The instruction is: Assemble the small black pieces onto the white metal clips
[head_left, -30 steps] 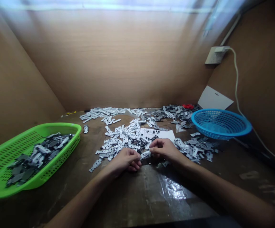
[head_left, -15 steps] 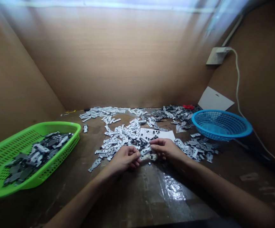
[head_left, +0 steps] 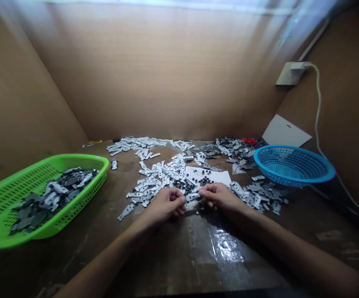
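Observation:
Between my two hands, just above the table, is a small light-grey plastic piece (head_left: 192, 197) with cut-outs. My left hand (head_left: 170, 203) pinches its left end between thumb and fingers. At its right end, my right hand (head_left: 216, 196) closes thumb and fingertips on it. Right behind the hands lie many small black round parts (head_left: 204, 181), some on a white sheet of paper (head_left: 222, 176). A pile of white-grey pieces (head_left: 154, 178) spreads to the left of them. More grey pieces (head_left: 256, 194) lie to the right of my right hand.
A green basket (head_left: 104, 165) holding grey pieces stands at left. On the right is a blue basket (head_left: 294, 180), near a white card (head_left: 286, 131) against the wall. A cable (head_left: 319, 107) hangs from a wall socket (head_left: 291, 74). Dark grey pieces (head_left: 238, 149) lie at the back.
The grey piece now shows level between both hands; the right fingertips have come down onto its right end. The view has shifted slightly.

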A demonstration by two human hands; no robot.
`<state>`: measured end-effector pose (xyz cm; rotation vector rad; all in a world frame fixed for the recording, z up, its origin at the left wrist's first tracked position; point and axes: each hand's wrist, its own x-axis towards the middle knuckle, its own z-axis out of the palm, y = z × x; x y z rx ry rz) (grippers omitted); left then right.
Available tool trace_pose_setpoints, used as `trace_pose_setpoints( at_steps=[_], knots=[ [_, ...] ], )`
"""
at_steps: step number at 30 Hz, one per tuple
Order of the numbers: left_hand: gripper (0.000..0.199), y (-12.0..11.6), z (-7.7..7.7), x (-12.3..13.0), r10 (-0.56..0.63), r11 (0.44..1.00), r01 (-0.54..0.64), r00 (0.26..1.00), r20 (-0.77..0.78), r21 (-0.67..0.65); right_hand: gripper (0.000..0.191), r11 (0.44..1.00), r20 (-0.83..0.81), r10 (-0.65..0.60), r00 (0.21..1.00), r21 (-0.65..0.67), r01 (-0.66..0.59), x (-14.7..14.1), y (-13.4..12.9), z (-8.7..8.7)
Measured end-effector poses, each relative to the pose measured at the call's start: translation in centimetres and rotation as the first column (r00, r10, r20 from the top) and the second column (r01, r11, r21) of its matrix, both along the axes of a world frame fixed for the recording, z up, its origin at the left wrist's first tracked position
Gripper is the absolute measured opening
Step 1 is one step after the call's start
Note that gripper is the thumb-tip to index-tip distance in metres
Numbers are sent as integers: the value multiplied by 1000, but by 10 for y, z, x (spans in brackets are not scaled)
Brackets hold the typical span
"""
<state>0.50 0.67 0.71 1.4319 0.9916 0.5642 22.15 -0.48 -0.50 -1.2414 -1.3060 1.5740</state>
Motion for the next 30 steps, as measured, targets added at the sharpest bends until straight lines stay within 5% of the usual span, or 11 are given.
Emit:
trace_pose_setpoints(
  at_steps=[7, 13, 30],
  knots=[
    [36, -2, -9, 6, 119, 992, -122, 990, 73, 41, 33, 989, 101, -20, 995, 147, 5, -9, -4, 4],
    [35, -5, -11, 8, 33, 999, -33, 991, 129, 2, 36, 987, 138, 67, 988, 135, -86, -13, -5, -5],
    [33, -9, -3, 8, -85, 991, 78, 995, 59, 111, 32, 974, 125, -21, 992, 225, -8, -18, -10, 4]
  ],
)
